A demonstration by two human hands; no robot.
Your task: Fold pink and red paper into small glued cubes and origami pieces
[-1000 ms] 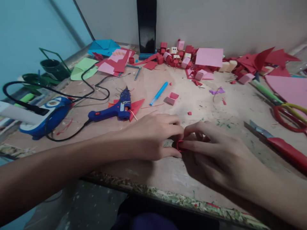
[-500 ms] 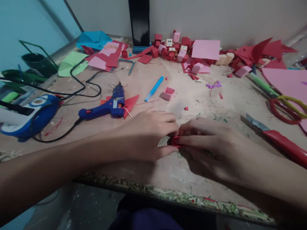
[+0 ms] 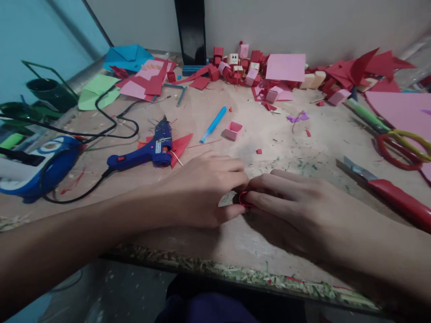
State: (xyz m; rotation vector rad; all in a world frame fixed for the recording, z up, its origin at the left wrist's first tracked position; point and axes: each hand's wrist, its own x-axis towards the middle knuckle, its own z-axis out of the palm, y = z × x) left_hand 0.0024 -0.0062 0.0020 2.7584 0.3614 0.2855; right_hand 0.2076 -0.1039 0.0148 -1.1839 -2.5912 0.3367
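Between my two hands, low over the board near its front edge, is a small curled piece of red paper [image 3: 243, 198]. My left hand [image 3: 205, 190] has its fingers bent round the far side, with the thumb against the near end of the paper. From the right, my right hand [image 3: 296, 202] pinches the same piece, its fingertips meeting those of the left. Most of the red paper is hidden by the fingers. Beyond the hands stand a small open pink paper box [image 3: 233, 130] and a tiny red paper bit [image 3: 259, 151].
A blue glue gun [image 3: 148, 150] with a black cord lies left, beside a blue pen [image 3: 213, 124]. At right are a red-handled cutter [image 3: 393, 193] and scissors [image 3: 400, 143]. Paper cubes [image 3: 234, 59] and coloured paper scraps [image 3: 144, 80] line the back wall.
The view has shifted slightly. My right hand's fingers have closed a little nearer to the left hand over the red paper; the left hand keeps its grip.
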